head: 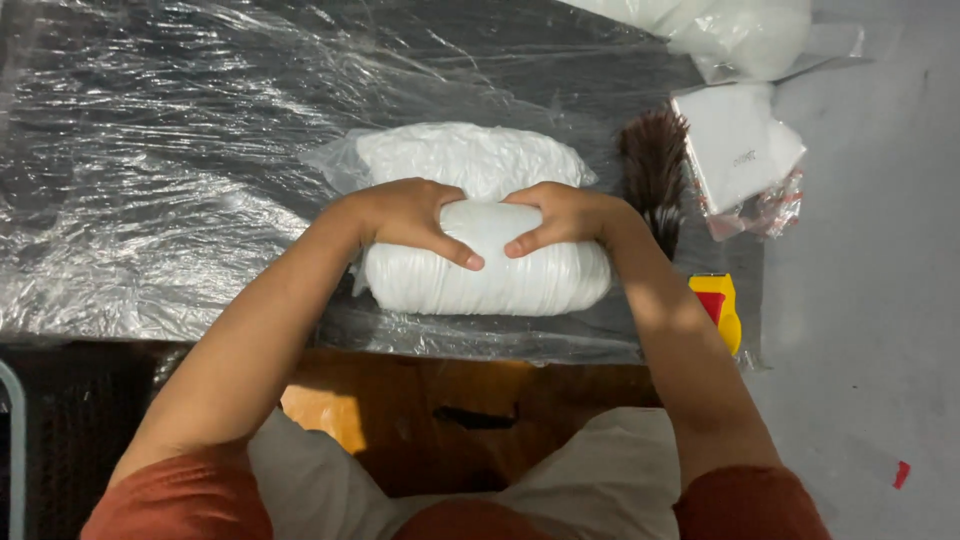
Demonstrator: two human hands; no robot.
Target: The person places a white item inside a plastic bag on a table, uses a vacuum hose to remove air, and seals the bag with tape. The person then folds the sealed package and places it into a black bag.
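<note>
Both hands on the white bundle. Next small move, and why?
Probably roll the white bundle a little further away from the body, keeping it tight. Judgement only. The left hand and right hand both press on its top, thumbs nearly meeting at the middle, and loose bagged material lies unrolled behind it on the clear plastic sheet.

bundle [488, 270] on sheet [150, 180], brush [655, 165] right
</note>
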